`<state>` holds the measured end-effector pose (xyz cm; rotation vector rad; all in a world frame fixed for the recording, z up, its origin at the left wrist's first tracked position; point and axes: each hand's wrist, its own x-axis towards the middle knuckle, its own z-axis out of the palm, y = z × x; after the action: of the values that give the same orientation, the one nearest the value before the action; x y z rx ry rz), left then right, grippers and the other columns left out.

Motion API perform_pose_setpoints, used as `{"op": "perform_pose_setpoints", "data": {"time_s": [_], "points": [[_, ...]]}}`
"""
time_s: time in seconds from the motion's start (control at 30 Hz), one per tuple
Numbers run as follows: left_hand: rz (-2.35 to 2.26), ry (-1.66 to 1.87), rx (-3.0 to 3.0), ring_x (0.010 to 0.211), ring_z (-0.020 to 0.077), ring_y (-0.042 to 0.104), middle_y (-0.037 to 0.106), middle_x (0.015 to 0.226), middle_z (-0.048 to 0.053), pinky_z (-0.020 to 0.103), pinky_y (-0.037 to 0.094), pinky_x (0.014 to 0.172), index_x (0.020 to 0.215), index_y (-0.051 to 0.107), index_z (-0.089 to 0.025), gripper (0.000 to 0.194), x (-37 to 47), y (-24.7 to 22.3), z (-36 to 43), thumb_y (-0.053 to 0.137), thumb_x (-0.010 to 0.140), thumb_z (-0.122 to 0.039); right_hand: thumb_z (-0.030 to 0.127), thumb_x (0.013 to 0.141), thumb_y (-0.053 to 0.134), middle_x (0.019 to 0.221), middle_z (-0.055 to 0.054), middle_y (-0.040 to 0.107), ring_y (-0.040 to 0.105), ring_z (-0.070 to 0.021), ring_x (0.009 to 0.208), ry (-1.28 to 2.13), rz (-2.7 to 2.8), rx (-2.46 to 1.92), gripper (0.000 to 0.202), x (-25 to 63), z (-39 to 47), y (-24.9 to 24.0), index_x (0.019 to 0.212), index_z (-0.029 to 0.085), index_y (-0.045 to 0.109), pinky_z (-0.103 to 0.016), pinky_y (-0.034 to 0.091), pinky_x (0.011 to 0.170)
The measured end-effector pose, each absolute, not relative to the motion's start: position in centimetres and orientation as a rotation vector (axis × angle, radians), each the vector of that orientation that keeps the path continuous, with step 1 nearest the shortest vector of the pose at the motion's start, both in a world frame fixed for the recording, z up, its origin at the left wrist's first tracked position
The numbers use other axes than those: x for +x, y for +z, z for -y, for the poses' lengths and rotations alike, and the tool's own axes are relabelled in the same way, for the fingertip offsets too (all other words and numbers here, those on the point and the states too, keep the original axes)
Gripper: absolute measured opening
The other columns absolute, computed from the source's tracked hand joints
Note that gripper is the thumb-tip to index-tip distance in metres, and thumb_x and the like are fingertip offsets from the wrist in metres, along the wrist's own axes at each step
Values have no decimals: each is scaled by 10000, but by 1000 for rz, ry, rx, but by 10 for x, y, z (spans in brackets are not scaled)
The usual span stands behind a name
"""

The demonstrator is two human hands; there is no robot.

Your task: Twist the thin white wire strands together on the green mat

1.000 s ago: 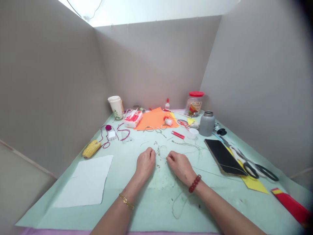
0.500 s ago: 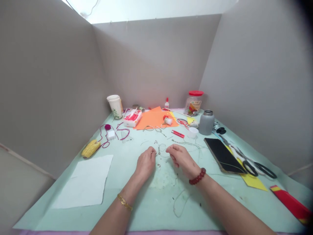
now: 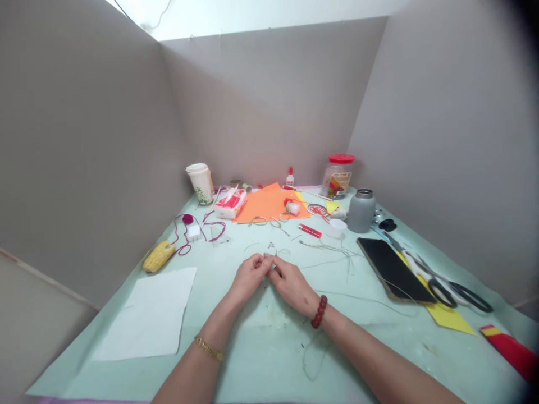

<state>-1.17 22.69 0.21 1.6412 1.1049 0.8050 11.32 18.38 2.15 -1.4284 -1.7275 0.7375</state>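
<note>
My left hand (image 3: 249,276) and my right hand (image 3: 292,282) meet over the middle of the table, thumbs and fingertips pinched together and touching. A thin pale-green cord (image 3: 283,252) comes out at the fingertips in a small loop just beyond them; the part inside the fingers is hidden. More of this thin cord (image 3: 370,295) trails across the table to the right of my right hand. A gold bracelet circles my left wrist, and dark red beads circle my right. Tiny dark bits (image 3: 271,245) lie just past the fingers.
To the right lie a black phone (image 3: 393,269), scissors (image 3: 442,279) and a grey bottle (image 3: 361,213). A red lighter (image 3: 310,230) and a white cup lid (image 3: 336,228) are ahead. White cloth (image 3: 147,314) and a yellow corn-shaped object (image 3: 159,256) are left; tissues (image 3: 230,203) stand behind.
My hands were apart, with the cord's knotted part showing between them. The right hand has moved left and now touches the left hand at the fingertips. The view has shifted slightly.
</note>
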Motion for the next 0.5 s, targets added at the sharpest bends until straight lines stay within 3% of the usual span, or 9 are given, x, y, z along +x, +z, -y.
{"op": "perform_pose_setpoints", "data": {"time_s": [0.23, 0.4, 0.5], "points": [[-1298, 846, 1670, 500, 73, 393, 525, 580, -36, 178, 303, 499, 709, 479, -168, 205, -11, -3, -227, 407, 795, -340, 185, 798, 401, 565, 43, 503, 436, -108, 521, 788, 1671, -1533, 296, 118, -183, 15, 1068, 161, 520, -204, 317, 528], [-1325, 751, 1625, 443, 69, 380, 632, 649, -3, 180, 296, 460, 868, 546, -160, 206, -11, -5, -231, 407, 766, -272, 163, 811, 391, 610, 2, 538, 460, -113, 573, 498, 1724, -1735, 144, 124, -180, 14, 745, 173, 519, -217, 285, 555], [-1270, 658, 1570, 417, 57, 345, 632, 640, 7, 178, 262, 424, 802, 565, -148, 192, -11, -2, -234, 421, 739, -259, 142, 815, 391, 680, -21, 553, 467, -117, 622, 328, 1804, -1808, 167, 126, -182, 14, 695, 171, 504, -226, 282, 584]]}}
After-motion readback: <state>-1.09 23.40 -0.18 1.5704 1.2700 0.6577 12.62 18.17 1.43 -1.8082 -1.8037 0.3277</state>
